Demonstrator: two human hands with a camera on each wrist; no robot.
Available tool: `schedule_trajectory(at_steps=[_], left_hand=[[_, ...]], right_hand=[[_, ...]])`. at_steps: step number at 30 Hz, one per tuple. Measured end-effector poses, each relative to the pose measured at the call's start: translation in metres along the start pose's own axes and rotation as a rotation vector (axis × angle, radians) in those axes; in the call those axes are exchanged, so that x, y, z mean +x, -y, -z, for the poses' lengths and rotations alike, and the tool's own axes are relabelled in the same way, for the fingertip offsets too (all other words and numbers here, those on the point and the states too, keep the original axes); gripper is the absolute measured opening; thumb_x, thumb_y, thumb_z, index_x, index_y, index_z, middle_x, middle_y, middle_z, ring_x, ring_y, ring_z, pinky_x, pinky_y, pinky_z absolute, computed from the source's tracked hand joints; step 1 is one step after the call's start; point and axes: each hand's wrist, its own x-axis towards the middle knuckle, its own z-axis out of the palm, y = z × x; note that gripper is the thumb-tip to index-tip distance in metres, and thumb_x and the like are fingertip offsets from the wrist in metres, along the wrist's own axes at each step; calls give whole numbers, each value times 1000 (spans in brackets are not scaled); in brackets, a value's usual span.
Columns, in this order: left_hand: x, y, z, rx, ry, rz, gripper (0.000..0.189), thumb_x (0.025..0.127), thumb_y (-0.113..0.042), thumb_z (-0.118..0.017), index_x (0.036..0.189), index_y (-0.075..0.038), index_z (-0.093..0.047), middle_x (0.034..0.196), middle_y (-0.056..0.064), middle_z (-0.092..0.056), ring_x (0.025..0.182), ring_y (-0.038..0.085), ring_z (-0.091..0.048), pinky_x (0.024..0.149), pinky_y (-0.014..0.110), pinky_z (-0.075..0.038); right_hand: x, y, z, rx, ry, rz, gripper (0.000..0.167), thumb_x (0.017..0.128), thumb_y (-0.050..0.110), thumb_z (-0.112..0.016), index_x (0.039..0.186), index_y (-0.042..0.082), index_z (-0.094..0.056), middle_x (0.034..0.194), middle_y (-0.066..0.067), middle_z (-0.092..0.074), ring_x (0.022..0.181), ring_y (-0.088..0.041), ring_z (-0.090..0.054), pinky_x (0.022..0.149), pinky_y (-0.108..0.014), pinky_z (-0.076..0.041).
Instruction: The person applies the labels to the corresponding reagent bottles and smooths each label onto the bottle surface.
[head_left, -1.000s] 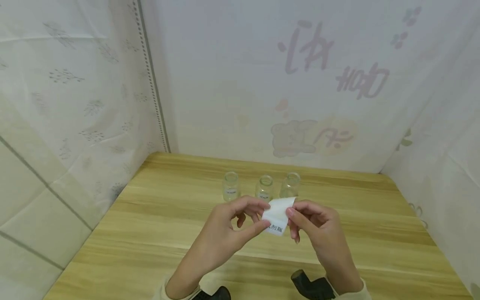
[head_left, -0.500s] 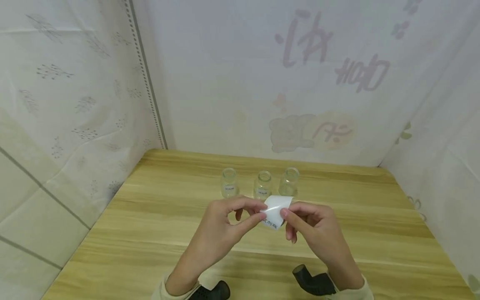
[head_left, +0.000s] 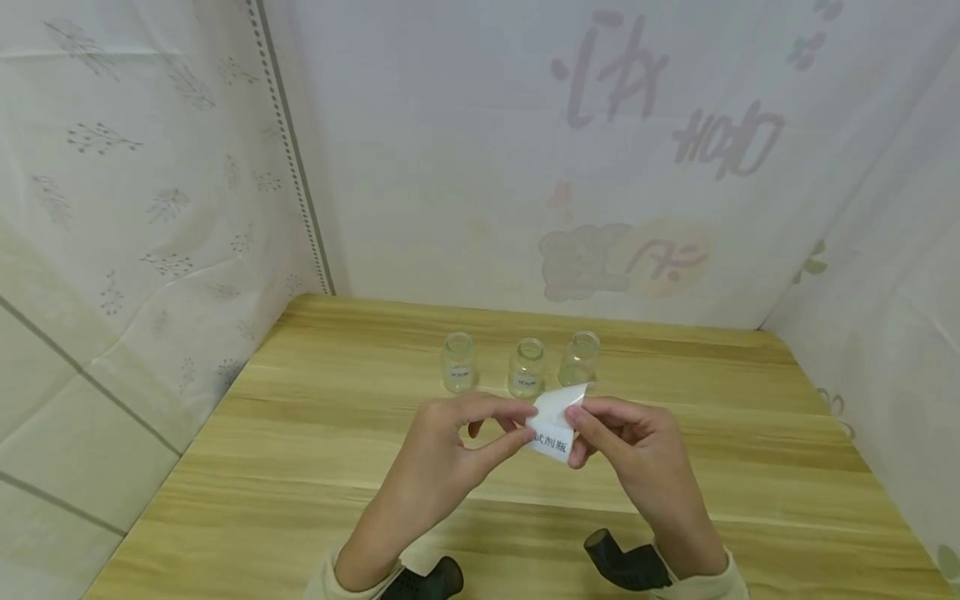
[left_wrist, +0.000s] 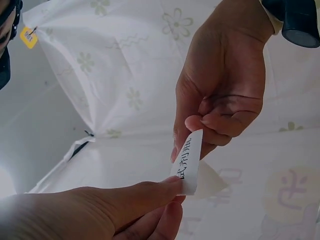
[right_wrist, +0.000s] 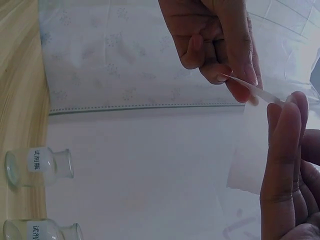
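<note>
A white label (head_left: 551, 442) with black printed characters is stretched between both hands over the table. My left hand (head_left: 450, 446) pinches its left edge between thumb and forefinger. On the right edge, my right hand (head_left: 643, 450) pinches it the same way, other fingers curled below. The upper part of the label bends over, its blank face showing. A pale sheet (right_wrist: 247, 150) hangs from the label in the right wrist view. Behind the hands stand a left glass bottle (head_left: 458, 364) and a middle glass bottle (head_left: 527, 367), both labelled, and a right glass bottle (head_left: 580, 358), partly covered.
The wood-grain table (head_left: 300, 433) reaches back to a printed white cloth (head_left: 420, 167), which also hangs at both sides. Black wrist devices (head_left: 628, 562) show at the sleeves.
The label flexed so its print nearly turned from sight half a second ago, and now its printed strip faces up again. Both hands keep their pinch. The head view has tilted slightly.
</note>
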Motion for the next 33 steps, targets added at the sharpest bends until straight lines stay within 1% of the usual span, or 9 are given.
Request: schedule_trajectory(at_steps=[4,8,12,15,19,23,26,29,33], left_hand=[[-1,0,1,3,-6,-5,19,86,-15,-85,105,-15,-83,89,-13,-75,74,3,-59,68,25,-47],[-1,-1,1,3,-5,8,18,86,-16,-85,104,-16,-83,87,-15,-74,75,2,-60,68,26,-46],[-1,-1,1,10,-14,24,15,86,-16,-86,100,-17,-81,82,-16,-71,74,3,-60,69,27,-47],[-1,-1,1,17,-22,21,13,86,-15,-86,96,-18,-80,81,-17,-69,75,3,-59,70,27,-47],[-1,0,1,17,-38,-23,12,86,-13,-86,93,-18,-78,82,-16,-68,77,4,-60,69,27,-46],[0,2,0,0,-53,-99,12,84,-9,-86,91,-15,-79,88,-12,-72,82,6,-63,70,25,-50],[1,3,1,-2,-51,-153,13,83,-5,-87,90,-13,-79,92,-8,-74,84,8,-65,71,24,-53],[1,2,2,19,-43,-189,14,82,-4,-87,89,-12,-79,92,-7,-75,85,7,-66,71,24,-55],[1,2,3,33,-32,-210,14,81,-4,-87,89,-12,-79,91,-7,-74,88,7,-67,74,25,-57]], right_hand=[[-1,0,-2,11,-26,-10,12,98,-6,-65,103,-9,-75,72,-4,-71,60,-14,-67,65,-30,-60],[-1,0,-3,30,-29,-4,13,98,-7,-65,103,-6,-77,73,-4,-72,61,-14,-69,67,-31,-61],[-1,0,-3,30,-30,-3,13,98,-7,-65,103,-5,-77,74,-5,-72,61,-15,-70,67,-31,-61],[-1,0,-3,16,-36,-13,13,98,-6,-66,103,-5,-77,74,-5,-72,62,-15,-70,68,-32,-61],[-1,0,-4,1,-41,-10,12,98,-6,-66,103,-5,-77,75,-6,-72,62,-15,-70,68,-32,-61],[0,0,-4,1,-45,0,12,97,-7,-66,103,-7,-76,76,-6,-72,62,-15,-70,66,-32,-61],[0,-1,-4,0,-50,-4,11,97,-7,-67,103,-8,-76,75,-6,-73,62,-15,-70,64,-33,-61],[1,-2,-4,0,-51,-6,10,96,-7,-67,103,-10,-75,74,-7,-72,62,-15,-70,62,-33,-61],[1,-3,-3,13,-39,7,11,97,-8,-66,103,-13,-73,73,-7,-72,62,-15,-70,61,-33,-61]])
